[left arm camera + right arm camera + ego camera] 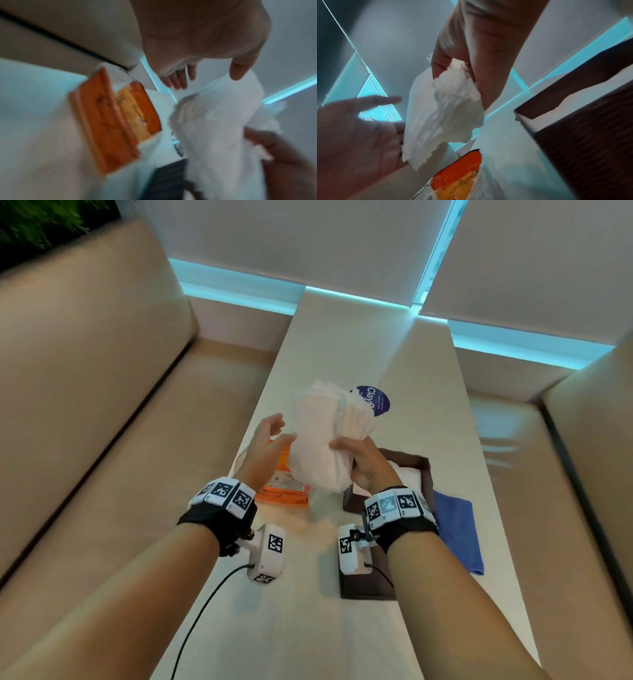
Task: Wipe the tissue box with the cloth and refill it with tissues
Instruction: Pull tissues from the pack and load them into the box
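Note:
A thick stack of white tissues (325, 436) (214, 128) (443, 111) is held up above the table. My right hand (342, 450) (453, 63) grips its lower right edge. The left hand (284, 429) (211, 75) is open, fingers spread, right beside the stack's left side; whether it touches is unclear. The dark brown tissue box (423, 465) (582, 135) stands open behind my right hand with white tissue inside. Its dark lid (363, 590) lies nearer me. The blue cloth (459, 532) lies flat to the box's right.
An opened orange tissue packet (284, 491) (116, 121) (458, 171) lies on the long white table (342, 344) under my left hand. A purple round sticker (376, 402) shows behind the stack. Beige benches (102, 405) flank the table on both sides.

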Demonstrator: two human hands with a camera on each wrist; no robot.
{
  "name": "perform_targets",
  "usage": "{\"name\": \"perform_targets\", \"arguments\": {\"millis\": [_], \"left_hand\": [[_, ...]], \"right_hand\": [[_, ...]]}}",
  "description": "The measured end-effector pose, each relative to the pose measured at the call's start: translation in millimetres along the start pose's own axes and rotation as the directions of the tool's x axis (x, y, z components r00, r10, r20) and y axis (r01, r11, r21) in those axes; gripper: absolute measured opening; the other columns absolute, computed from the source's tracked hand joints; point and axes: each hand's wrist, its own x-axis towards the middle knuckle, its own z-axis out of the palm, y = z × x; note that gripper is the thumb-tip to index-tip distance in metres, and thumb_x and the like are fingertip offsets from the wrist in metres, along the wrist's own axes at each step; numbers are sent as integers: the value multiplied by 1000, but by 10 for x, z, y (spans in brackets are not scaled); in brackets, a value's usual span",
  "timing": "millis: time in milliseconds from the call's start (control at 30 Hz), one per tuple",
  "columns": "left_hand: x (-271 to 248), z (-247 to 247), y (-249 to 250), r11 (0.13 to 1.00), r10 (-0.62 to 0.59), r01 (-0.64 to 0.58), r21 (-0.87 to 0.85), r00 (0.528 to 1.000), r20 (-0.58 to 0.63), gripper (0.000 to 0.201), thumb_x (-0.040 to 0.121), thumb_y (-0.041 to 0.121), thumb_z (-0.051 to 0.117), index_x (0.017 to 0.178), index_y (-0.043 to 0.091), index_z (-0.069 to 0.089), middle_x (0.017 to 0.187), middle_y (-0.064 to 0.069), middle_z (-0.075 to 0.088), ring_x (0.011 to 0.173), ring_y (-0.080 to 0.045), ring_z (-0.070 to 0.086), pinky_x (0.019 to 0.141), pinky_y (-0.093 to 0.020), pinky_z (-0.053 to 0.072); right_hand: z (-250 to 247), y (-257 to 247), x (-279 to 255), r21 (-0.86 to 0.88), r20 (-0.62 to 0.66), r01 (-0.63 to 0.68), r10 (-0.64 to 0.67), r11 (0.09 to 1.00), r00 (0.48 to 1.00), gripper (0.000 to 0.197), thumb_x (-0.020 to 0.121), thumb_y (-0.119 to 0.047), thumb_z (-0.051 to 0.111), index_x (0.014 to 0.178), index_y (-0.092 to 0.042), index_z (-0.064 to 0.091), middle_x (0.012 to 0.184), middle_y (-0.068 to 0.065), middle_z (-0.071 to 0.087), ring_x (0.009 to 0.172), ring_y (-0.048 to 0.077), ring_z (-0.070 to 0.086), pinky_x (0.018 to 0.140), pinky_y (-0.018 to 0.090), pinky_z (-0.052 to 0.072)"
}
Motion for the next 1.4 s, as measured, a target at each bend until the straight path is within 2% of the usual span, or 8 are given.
{"name": "perform_targets", "arguments": {"millis": [167,267,500,667,800,1000,1167,1400], "left_hand": [[41,506,240,893,-282,364,-264,910,303,79,75,67,57,139,22,43,134,-6,57,118,-27,58,103,-50,44],[-60,797,337,983,-142,167,-72,954,262,61,93,52,44,143,19,30,134,-5,51,119,-26,54,104,-47,43],[-109,1055,248,988,-59,7,154,940,337,61,94,41,54,140,10,30,133,-7,47,117,-24,52,97,-38,47],[-154,1026,123,958,-193,258,-123,901,388,52,88,28,67,130,7,45,126,-10,58,112,-25,56,93,-38,52],[-254,1043,95,756,-289,516,-403,815,502,20,96,29,52,108,15,59,103,-5,66,93,-18,59,78,-27,48],[-197,928,146,692,-205,455,-561,868,452,31,95,25,54,123,14,58,119,-11,68,108,-25,65,85,-38,58],[-185,897,213,767,-163,420,-486,859,486,22,90,4,57,111,11,63,105,-10,71,95,-24,69,83,-36,58],[-71,848,239,808,-155,364,-463,890,429,44,84,1,64,127,4,54,123,-17,64,113,-32,61,84,-36,59]], "right_hand": [[-173,-66,-247,-5,-146,-17,16,1000,989,49,89,-39,58,133,-19,48,120,8,64,104,24,62,80,38,54],[-275,-89,-334,-104,-211,-44,21,994,977,52,88,-54,54,132,-26,48,120,4,65,106,22,63,77,33,53],[-613,-68,-430,-182,-412,-79,-3,980,911,53,84,-26,70,130,-5,51,110,11,67,96,26,65,80,37,56],[-638,-110,-436,292,-475,124,31,948,879,47,92,-24,59,133,-4,49,124,18,62,111,35,60,96,54,48],[-557,-140,-493,598,-355,292,-81,746,931,37,100,-16,42,136,-6,45,120,14,61,106,27,59,88,44,50],[-641,-156,-615,363,-317,224,-106,904,943,34,89,-15,57,122,-6,55,110,12,64,98,24,62,74,32,57],[-717,-145,-620,28,-358,161,-141,987,923,35,86,-15,66,120,-8,58,114,11,67,103,27,65,85,33,56],[-870,-207,-697,40,-278,147,-130,988,952,29,83,-9,67,112,-12,61,103,5,70,93,21,67,73,26,60]]}}
